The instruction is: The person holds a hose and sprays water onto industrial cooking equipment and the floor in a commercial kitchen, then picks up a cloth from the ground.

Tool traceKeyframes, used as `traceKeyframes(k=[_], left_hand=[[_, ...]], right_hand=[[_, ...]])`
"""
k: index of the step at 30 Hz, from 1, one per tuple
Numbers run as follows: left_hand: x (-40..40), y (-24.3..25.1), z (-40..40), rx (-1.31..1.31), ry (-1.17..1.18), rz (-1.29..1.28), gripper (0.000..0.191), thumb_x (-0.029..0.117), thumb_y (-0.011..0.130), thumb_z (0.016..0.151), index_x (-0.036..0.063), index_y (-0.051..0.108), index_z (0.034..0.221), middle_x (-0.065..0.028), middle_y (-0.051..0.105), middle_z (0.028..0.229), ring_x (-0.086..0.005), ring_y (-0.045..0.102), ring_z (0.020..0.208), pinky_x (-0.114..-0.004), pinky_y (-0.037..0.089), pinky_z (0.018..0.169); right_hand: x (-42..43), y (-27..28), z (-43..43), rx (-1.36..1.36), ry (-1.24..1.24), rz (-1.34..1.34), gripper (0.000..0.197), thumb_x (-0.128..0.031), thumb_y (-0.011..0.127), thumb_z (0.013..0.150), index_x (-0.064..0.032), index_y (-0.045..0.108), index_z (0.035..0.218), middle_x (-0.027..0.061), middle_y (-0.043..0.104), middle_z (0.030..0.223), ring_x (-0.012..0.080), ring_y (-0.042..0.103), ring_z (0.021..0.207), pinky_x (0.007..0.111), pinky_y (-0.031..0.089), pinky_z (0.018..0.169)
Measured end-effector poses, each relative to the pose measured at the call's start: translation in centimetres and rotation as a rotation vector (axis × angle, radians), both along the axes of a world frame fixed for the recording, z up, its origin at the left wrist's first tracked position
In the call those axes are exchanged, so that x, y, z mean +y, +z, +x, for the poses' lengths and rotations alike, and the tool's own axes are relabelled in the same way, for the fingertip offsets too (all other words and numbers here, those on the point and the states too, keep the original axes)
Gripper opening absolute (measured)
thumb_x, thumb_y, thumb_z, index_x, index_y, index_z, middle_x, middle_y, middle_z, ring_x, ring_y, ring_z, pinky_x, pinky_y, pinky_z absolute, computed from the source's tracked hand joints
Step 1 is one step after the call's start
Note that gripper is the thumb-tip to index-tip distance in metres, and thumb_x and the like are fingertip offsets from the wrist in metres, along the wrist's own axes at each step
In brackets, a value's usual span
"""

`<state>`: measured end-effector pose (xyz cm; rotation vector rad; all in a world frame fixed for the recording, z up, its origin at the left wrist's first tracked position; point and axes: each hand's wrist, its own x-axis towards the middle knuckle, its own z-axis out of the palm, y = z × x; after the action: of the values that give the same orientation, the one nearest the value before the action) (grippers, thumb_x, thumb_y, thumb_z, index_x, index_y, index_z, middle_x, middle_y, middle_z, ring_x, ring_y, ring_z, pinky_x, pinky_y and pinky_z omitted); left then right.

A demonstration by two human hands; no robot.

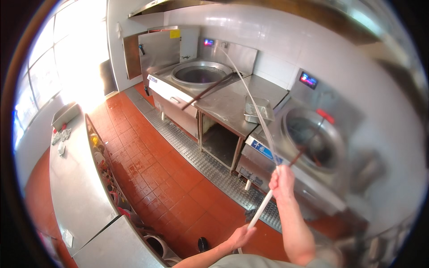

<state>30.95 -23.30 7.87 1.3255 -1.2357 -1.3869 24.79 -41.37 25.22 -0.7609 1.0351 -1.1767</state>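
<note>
My right hand (pixel 281 182) is closed round a straight white hose or pole (pixel 261 209). Lower down, my left hand (pixel 239 237) grips the same piece. From the right hand a pale, translucent, curved streak (pixel 246 85) rises towards the wall behind the far wok range; whether it is a water jet or a flexible part is unclear. It passes in front of a steel pan (pixel 258 109) on the counter. Beyond my right hand is a blurred round cooking well (pixel 311 137) with a dark stick and a red piece over it.
A far round well (pixel 201 73) has a dark stick (pixel 207 90) across its rim. A steel counter (pixel 231 100) joins the ranges. A perforated drain grating (pixel 187 147) crosses the wet red tile floor (pixel 150 167). At left, a steel worktable (pixel 80 174) bears a tray (pixel 65 114) and cloths; containers stand beneath.
</note>
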Motion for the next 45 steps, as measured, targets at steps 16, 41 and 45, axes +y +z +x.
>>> traceKeyframes(k=[16, 41, 45], left_hand=[[-0.3, 0.1, -0.1, -0.005, -0.029, 0.034, 0.039, 0.034, 0.046, 0.094, -0.0012, 0.053, 0.108, -0.0152, 0.058, 0.081, -0.0215, 0.056, 0.077, -0.035, 0.045, 0.071], [-0.8, 1.1, -0.8, -0.026, -0.102, 0.021, 0.037, 0.033, 0.047, 0.094, -0.0012, 0.052, 0.109, -0.0163, 0.058, 0.082, -0.0223, 0.056, 0.077, -0.035, 0.046, 0.072], [-0.7, 1.3, -1.2, 0.01, -0.042, -0.069, 0.031, 0.031, 0.046, 0.095, 0.0018, 0.052, 0.09, -0.0018, 0.047, 0.068, -0.0108, 0.043, 0.064, -0.029, 0.04, 0.057]], right_hand=[[-0.1, -0.3, -1.8, -0.052, -0.112, 0.036, 0.018, -0.01, 0.043, 0.081, -0.0096, 0.043, 0.063, 0.0023, 0.041, 0.051, 0.0101, 0.031, 0.034, 0.024, 0.022, 0.032], [0.1, 0.7, -3.3, -0.048, -0.134, 0.018, 0.019, -0.011, 0.043, 0.081, -0.0082, 0.042, 0.062, 0.003, 0.04, 0.049, 0.0113, 0.031, 0.034, 0.026, 0.023, 0.033], [-0.2, 0.0, -4.0, -0.05, -0.147, 0.026, 0.018, -0.011, 0.043, 0.081, -0.0082, 0.043, 0.063, 0.003, 0.04, 0.049, 0.0114, 0.031, 0.034, 0.025, 0.024, 0.032]])
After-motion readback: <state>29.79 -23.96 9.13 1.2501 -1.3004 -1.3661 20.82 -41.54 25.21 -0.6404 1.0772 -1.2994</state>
